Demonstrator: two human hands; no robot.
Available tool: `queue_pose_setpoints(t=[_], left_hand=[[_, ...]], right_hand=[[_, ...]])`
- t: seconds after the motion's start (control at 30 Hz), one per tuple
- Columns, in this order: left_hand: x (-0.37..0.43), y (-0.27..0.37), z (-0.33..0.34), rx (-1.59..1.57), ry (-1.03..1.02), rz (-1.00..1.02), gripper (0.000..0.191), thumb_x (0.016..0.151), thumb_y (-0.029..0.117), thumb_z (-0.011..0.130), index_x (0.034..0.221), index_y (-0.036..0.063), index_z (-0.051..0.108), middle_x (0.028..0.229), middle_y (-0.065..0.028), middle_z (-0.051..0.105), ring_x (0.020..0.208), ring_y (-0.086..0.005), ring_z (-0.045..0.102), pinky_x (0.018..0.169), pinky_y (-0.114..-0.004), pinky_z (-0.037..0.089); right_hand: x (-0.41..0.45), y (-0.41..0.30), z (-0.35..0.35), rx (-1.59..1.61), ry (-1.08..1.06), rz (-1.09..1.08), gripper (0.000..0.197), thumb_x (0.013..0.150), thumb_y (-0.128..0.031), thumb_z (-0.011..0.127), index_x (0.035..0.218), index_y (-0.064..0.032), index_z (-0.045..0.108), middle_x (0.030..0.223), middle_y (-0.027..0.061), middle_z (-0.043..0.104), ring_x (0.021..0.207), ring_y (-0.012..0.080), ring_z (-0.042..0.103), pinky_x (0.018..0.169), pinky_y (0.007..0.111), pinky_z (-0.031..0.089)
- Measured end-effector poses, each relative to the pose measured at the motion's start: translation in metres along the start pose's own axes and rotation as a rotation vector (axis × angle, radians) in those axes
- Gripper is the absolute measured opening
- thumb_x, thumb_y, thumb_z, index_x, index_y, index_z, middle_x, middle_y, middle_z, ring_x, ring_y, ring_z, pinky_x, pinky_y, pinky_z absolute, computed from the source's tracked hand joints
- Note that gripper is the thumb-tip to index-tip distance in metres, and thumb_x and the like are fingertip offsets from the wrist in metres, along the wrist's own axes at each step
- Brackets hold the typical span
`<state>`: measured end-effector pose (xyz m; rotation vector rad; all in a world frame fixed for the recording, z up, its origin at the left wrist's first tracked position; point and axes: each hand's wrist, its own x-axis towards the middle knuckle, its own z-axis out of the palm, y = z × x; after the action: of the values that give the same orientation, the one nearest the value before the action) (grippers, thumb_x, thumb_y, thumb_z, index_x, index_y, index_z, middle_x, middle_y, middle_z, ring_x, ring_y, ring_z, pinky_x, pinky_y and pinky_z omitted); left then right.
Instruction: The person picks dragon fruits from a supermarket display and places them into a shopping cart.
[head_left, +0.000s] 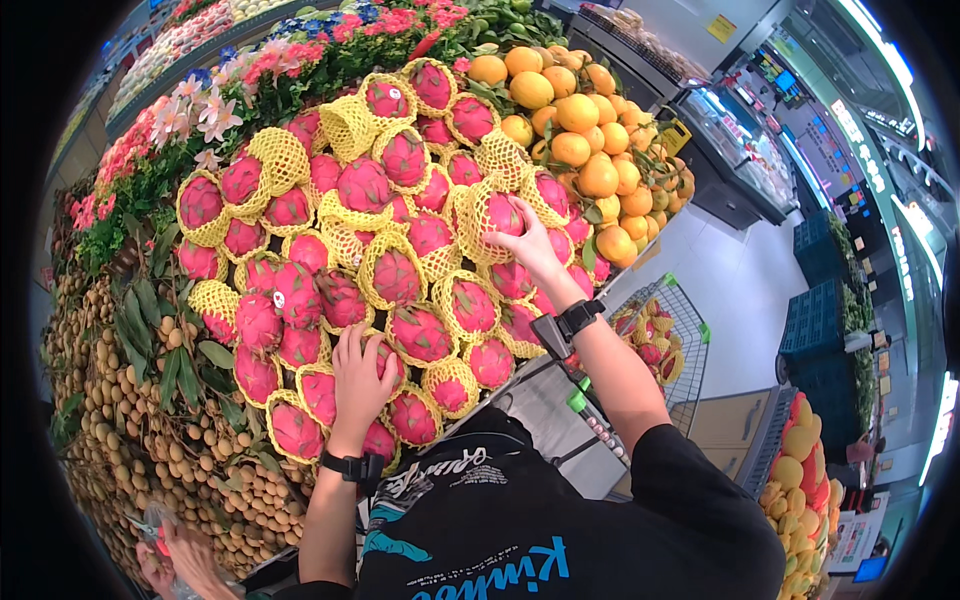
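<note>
Pink dragon fruits, many in yellow foam nets, lie heaped on a display stand before me. My right hand (529, 238) grips one netted dragon fruit (502, 214) on the right side of the heap, thumb and fingers on its bare end. Lower down, my left hand (361, 375) rests on the heap with its fingers spread, touching a dragon fruit (388, 361) partly hidden beneath it. Two dragon fruits without nets, one a stickered dragon fruit (297, 294), lie just above and left of my left hand. An empty foam net (349, 127) sits near the top.
Oranges (577, 112) are piled at the upper right, longans (150, 405) at the left, artificial flowers (217, 112) along the back. A shopping cart (694, 345) holding netted fruit stands at the right. Another person's hands (176, 559) work over the longans at the lower left.
</note>
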<state>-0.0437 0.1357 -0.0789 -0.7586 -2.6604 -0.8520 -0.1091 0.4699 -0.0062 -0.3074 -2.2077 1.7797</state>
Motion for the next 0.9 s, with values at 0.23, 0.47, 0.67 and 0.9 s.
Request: queue_pose_setpoints(t=[0.23,0.47,0.67,0.9], left_hand=[[-0.001,-0.002,0.005,-0.015,0.008,-0.020,0.035,0.084,0.021,0.065,0.114,0.0042,0.059,0.131,-0.0172,0.050,0.129,-0.0386,0.041,0.107,-0.050,0.033],[0.001,0.003,0.003,-0.017,-0.036,-0.077,0.036,0.084,0.021,0.066,0.115,0.0047,0.059,0.131,-0.0172,0.049,0.130,-0.0390,0.040,0.107,-0.051,0.032],[0.005,0.003,0.002,-0.051,-0.032,-0.103,0.036,0.083,0.019,0.066,0.115,0.0042,0.060,0.131,-0.0167,0.050,0.131,-0.0385,0.040,0.108,-0.052,0.031],[0.006,0.002,0.000,-0.045,-0.023,-0.105,0.034,0.083,0.019,0.066,0.112,0.0050,0.061,0.130,-0.0160,0.051,0.129,-0.0400,0.041,0.107,-0.051,0.032]], right_hand=[[0.092,-0.014,0.007,-0.123,0.003,-0.128,0.092,0.064,-0.022,0.090,0.139,0.0026,0.042,0.136,0.0167,0.053,0.120,0.0233,0.055,0.104,0.035,0.043],[0.182,0.019,0.042,-0.648,0.015,-0.467,0.086,0.066,-0.030,0.085,0.138,-0.0054,0.044,0.132,0.0208,0.047,0.123,0.0370,0.047,0.106,0.043,0.040],[0.185,0.026,0.073,-0.813,-0.044,-0.403,0.083,0.072,-0.031,0.081,0.142,-0.0123,0.040,0.139,0.0212,0.038,0.125,0.0441,0.041,0.107,0.048,0.037],[0.184,0.035,0.074,-0.520,0.071,-0.534,0.074,0.073,-0.029,0.081,0.134,-0.0049,0.047,0.134,0.0202,0.045,0.125,0.0369,0.046,0.107,0.044,0.038]])
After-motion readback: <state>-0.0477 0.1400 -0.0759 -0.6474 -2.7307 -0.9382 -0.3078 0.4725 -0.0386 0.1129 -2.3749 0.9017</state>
